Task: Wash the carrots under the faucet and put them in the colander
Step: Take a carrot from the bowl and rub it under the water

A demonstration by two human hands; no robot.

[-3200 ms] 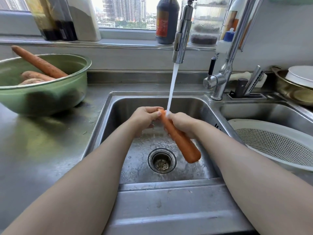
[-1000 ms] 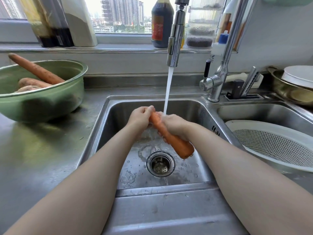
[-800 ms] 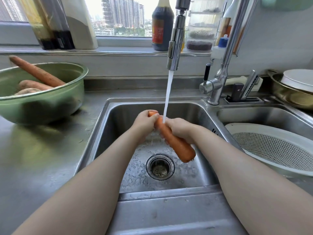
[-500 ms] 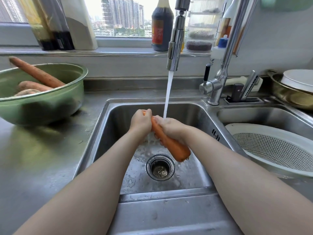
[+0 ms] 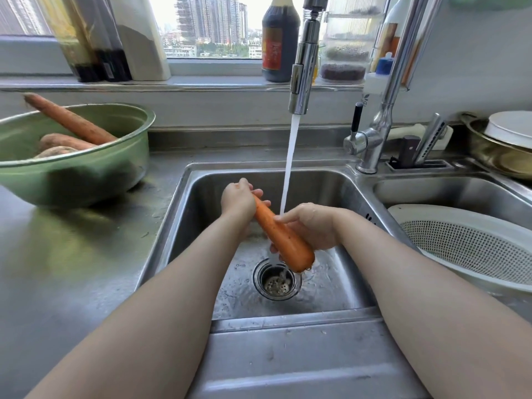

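Left hand (image 5: 237, 201) and right hand (image 5: 312, 230) are gripping a carrot (image 5: 280, 237) over the sink (image 5: 201, 203); more carrots (image 5: 72, 122) are lying in a green bowl (image 5: 86, 174).

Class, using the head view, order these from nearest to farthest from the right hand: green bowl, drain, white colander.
1. Drain, just below the right hand.
2. White colander, in the basin to its right.
3. Green bowl, far left on the counter.
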